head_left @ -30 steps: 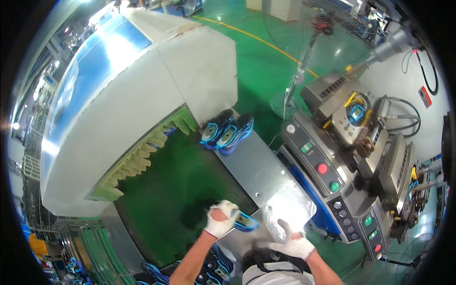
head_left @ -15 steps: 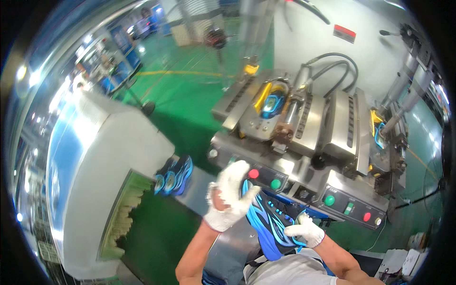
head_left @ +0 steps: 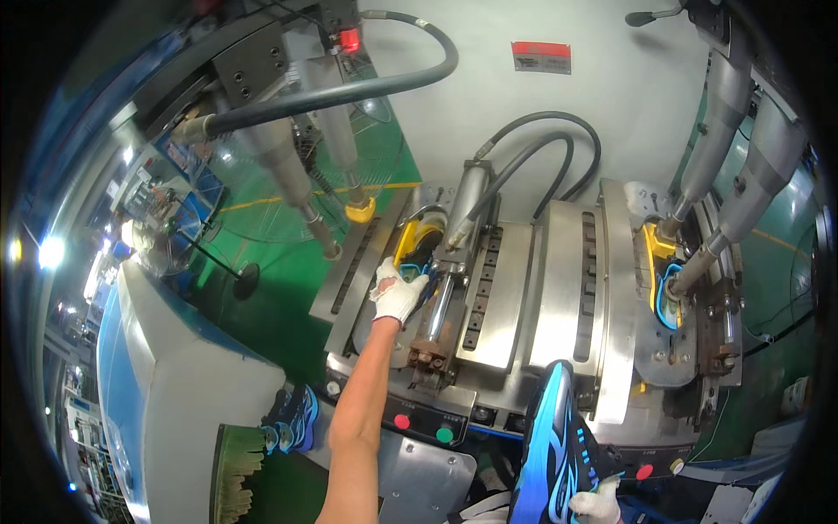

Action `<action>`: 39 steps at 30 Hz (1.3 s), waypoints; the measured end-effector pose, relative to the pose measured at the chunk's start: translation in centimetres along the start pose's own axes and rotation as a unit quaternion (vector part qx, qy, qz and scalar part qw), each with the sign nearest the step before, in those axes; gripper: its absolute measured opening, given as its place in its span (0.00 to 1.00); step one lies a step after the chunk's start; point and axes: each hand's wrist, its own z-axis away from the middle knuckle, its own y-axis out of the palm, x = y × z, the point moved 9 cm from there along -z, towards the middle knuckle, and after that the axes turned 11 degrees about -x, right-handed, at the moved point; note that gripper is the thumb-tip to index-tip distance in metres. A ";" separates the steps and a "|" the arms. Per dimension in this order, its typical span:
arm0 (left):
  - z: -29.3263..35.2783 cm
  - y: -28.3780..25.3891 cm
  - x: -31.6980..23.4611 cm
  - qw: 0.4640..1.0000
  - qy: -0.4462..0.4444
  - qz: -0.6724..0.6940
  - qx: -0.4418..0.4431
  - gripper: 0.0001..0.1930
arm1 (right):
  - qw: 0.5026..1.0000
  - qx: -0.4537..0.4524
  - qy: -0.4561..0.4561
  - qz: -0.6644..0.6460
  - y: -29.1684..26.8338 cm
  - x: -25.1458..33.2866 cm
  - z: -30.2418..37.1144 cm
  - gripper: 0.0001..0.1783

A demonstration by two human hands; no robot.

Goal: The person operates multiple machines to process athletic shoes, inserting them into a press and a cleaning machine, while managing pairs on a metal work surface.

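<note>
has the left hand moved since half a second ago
Yes. The gloved left hand was down near the red and green buttons on the machine's front panel; now it has reached up past them into the left press station, at the shoe there.

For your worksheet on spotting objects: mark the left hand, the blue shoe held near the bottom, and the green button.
left hand (head_left: 398, 295), head view, back of the white glove.
blue shoe (head_left: 548, 454), head view, middle of its side.
green button (head_left: 444, 434), head view, its face.

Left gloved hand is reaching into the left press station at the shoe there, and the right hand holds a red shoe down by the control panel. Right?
Not quite. In the head view the shoe in the right hand is blue and black, not red. The left hand does reach into the left press station.
</note>
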 end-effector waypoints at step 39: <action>74.8 -31.0 20.7 0.713 -0.646 -0.194 -0.192 0.38 | 0.781 0.067 -0.215 0.582 43.4 -10.3 -48.7 0.24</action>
